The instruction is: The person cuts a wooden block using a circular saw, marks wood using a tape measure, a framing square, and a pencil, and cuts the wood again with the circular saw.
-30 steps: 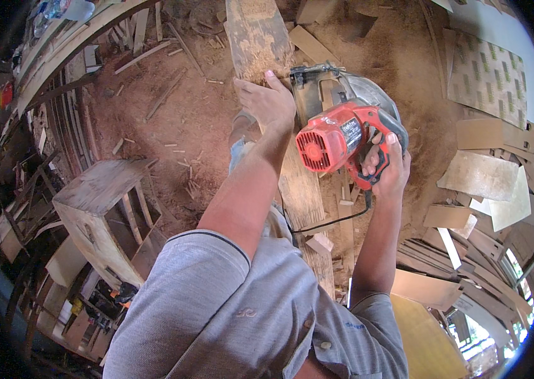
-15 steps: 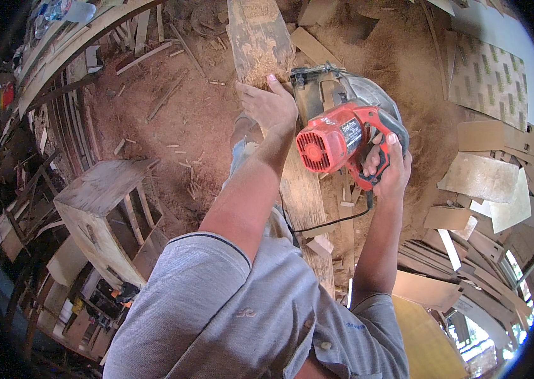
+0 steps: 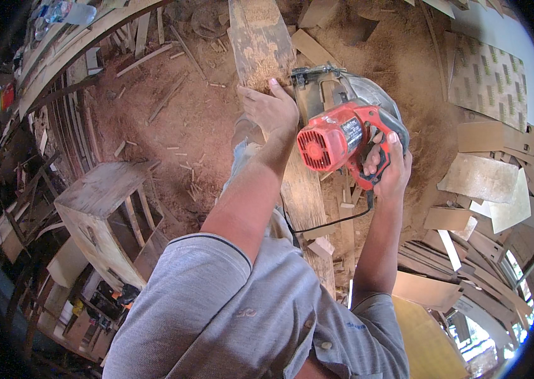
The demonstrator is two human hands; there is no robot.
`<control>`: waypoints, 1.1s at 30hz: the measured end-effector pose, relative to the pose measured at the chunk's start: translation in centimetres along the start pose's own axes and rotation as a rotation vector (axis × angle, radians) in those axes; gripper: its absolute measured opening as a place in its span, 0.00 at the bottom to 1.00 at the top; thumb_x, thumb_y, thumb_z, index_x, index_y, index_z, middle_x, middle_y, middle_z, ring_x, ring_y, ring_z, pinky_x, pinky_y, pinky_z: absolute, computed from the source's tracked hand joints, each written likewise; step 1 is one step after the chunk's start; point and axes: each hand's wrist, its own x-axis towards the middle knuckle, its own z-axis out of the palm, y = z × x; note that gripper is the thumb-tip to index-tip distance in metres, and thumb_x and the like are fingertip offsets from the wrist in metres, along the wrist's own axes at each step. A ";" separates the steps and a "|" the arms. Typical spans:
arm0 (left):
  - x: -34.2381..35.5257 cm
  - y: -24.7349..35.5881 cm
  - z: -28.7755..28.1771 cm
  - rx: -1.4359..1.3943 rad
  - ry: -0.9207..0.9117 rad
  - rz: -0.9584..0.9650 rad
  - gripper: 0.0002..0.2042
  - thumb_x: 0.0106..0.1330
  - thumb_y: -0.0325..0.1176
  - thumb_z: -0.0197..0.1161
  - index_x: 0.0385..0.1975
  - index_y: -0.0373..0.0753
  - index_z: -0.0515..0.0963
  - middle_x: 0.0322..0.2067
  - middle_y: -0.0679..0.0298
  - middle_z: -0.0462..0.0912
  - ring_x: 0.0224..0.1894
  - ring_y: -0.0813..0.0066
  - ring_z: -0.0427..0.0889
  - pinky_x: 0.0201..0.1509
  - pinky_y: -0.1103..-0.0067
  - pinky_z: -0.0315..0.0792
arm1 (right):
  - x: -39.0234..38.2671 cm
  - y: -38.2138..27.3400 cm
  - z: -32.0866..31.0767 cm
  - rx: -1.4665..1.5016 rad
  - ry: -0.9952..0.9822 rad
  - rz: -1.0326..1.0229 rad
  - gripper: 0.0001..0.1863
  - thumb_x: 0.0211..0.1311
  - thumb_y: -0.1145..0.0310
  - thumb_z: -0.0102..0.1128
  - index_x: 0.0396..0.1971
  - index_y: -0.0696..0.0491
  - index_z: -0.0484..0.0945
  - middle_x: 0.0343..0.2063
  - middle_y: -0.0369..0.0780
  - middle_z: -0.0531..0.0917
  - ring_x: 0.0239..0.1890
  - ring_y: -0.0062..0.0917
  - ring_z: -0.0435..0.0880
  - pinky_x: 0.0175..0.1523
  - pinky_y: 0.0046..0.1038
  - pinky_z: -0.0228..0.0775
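Note:
A long wooden plank [image 3: 260, 38] dusted with sawdust runs from the top of the view back toward my body. My left hand [image 3: 271, 108] lies on its left side, fingers stretched out and thumb apart, holding nothing. Just right of it, a red circular saw [image 3: 333, 136] with a dark grey guard and base rests at the plank's right side. My right hand [image 3: 388, 161] is wrapped round the saw's rear handle. Its blade is hidden from this view. From the handle a black cord [image 3: 336, 222] curves back across the plank.
Sawdust and wood offcuts [image 3: 194, 183] litter the ground. At the left stands a wooden box frame [image 3: 106, 196], with stacked boards [image 3: 74, 126] beyond it. Panels and sheets [image 3: 488, 85] lean at the right, above piled scrap boards [image 3: 469, 265]. A small wood block [image 3: 322, 246] lies by the plank.
My left hand has shifted very slightly, with the thumb a touch lower. The saw and my right hand stay almost where they were.

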 end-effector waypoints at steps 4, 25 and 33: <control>-0.2 -0.2 -0.1 0.003 0.019 0.004 0.44 0.79 0.52 0.55 0.77 0.18 0.47 0.67 0.32 0.67 0.69 0.35 0.70 0.76 0.51 0.60 | 0.0 0.0 0.1 -0.003 0.019 0.012 0.18 0.79 0.54 0.59 0.40 0.56 0.80 0.17 0.34 0.74 0.14 0.19 0.71 0.21 0.27 0.66; -0.6 -0.6 -0.3 0.027 0.011 0.019 0.44 0.79 0.52 0.54 0.77 0.17 0.46 0.65 0.31 0.69 0.67 0.35 0.70 0.75 0.51 0.61 | 0.3 -0.6 0.2 -0.013 0.005 -0.008 0.20 0.79 0.53 0.60 0.40 0.57 0.81 0.17 0.35 0.74 0.13 0.19 0.71 0.20 0.26 0.67; -0.9 -0.3 -0.7 0.020 0.006 0.026 0.45 0.79 0.53 0.53 0.77 0.17 0.47 0.64 0.31 0.70 0.66 0.35 0.71 0.74 0.51 0.62 | 0.4 -1.0 0.4 -0.028 0.004 -0.015 0.19 0.79 0.53 0.60 0.40 0.56 0.81 0.17 0.34 0.74 0.13 0.19 0.71 0.20 0.26 0.67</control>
